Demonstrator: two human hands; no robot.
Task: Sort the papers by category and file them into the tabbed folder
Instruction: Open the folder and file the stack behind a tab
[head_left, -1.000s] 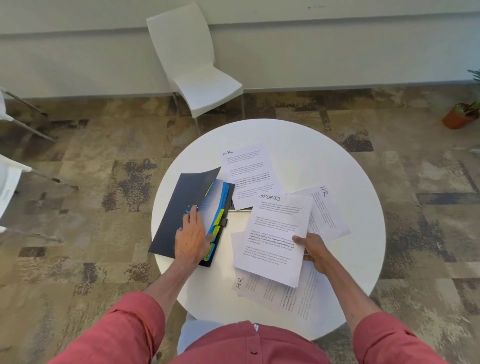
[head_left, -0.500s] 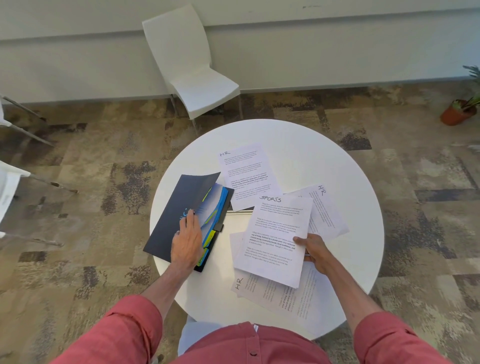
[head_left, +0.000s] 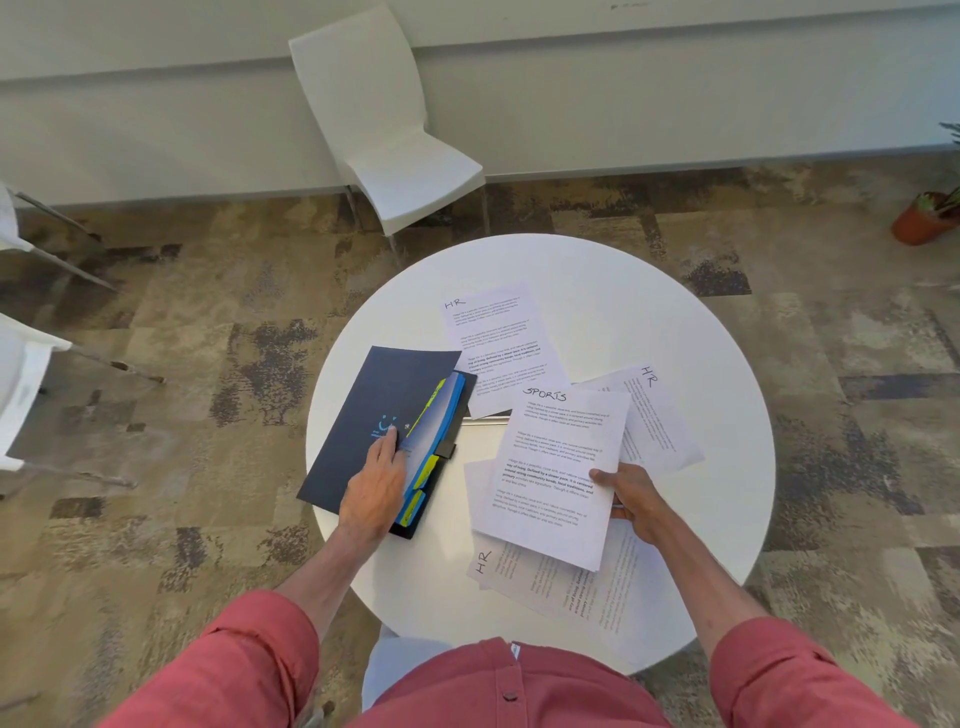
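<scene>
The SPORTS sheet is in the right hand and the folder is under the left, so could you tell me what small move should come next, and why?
Probably the left hand should lift the folder cover further and part the coloured tabs. The folder is only partly open, while the right hand already holds the SPORTS sheet above the HR sheets, ready to slide in.

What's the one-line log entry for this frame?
left hand: on folder | right hand: holding SPORTS sheet | HR sheets: on table
</scene>
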